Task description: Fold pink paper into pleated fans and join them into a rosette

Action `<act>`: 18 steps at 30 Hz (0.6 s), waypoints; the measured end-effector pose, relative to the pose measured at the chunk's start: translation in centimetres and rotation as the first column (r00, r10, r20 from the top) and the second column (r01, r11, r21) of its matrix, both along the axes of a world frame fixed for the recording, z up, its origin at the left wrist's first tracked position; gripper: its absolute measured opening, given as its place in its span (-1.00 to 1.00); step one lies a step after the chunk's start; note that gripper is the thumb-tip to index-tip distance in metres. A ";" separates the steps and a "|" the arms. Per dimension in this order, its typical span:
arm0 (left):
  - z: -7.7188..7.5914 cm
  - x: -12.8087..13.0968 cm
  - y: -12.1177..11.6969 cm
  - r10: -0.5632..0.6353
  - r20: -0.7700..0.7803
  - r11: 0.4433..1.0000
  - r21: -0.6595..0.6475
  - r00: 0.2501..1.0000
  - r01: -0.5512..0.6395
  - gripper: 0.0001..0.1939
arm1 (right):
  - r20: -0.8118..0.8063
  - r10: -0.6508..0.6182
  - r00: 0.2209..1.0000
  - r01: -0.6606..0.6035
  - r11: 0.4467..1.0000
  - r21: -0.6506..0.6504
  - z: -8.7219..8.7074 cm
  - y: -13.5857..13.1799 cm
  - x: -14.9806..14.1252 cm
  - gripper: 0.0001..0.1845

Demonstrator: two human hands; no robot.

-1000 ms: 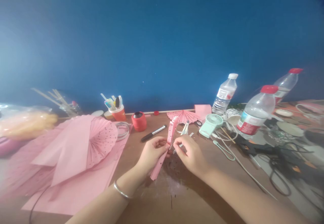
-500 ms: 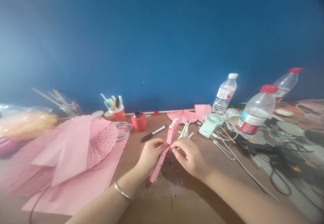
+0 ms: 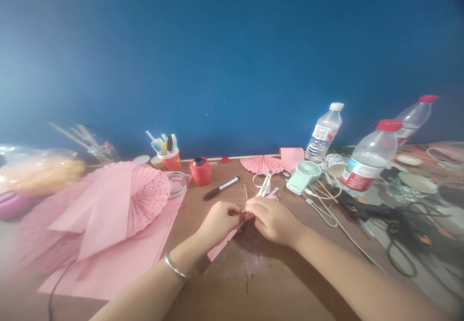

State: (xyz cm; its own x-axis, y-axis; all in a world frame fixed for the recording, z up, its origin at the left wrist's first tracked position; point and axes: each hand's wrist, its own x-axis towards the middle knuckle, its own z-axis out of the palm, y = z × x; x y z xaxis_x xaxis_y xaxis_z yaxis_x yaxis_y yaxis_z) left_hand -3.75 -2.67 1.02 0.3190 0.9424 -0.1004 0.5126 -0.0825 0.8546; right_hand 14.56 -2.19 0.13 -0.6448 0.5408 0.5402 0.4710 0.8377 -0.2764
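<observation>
Paper strip (image 3: 223, 244), pink, black-dotted and narrow, slants through the head view, left of and nearer than a mint-green plastic handheld fan (image 3: 297, 184). The bare left hand (image 3: 218, 222), a silver metal bangle (image 3: 176, 268) at its wrist, pinches the strip near mid-length, apparently to steady it where the bare right hand (image 3: 274, 218) meets it. Those right fingers are bunched low, and whether they pinch paper or the thin, pale strand (image 3: 245, 191) rising there cannot be told. The strip looks straight-edged, probably folded into layers; its far part is largely hidden by the right hand.
</observation>
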 end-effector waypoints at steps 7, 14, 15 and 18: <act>-0.5 -0.6 0.5 -0.069 -0.013 0.997 -0.038 0.998 0.068 -0.79 | -0.009 0.038 0.999 -0.039 0.985 -0.169 0.2 -0.1 -0.3 -0.85; -0.5 -0.8 0.6 -0.051 0.062 0.991 -0.122 0.997 0.059 -0.78 | -0.065 0.088 0.994 -0.097 0.983 -0.153 -0.2 0.4 0.2 -0.83; -0.5 -0.8 0.6 -0.050 0.067 0.990 -0.127 0.997 0.058 -0.77 | -0.068 0.084 0.994 -0.094 0.984 -0.154 -0.3 0.5 0.2 -0.82; -0.5 -0.8 0.7 -0.044 0.051 0.992 -0.113 0.998 0.049 -0.75 | -0.076 0.062 0.995 -0.074 0.983 -0.166 -0.5 0.6 0.1 -0.84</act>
State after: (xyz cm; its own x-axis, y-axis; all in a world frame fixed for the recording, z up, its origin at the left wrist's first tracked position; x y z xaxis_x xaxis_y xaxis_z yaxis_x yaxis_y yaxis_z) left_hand -4.60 -1.98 0.54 0.3692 0.9097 -0.1900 0.4684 -0.0056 0.8835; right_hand 14.69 -1.58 -0.40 -0.6466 0.5844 0.4903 0.3890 0.8055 -0.4471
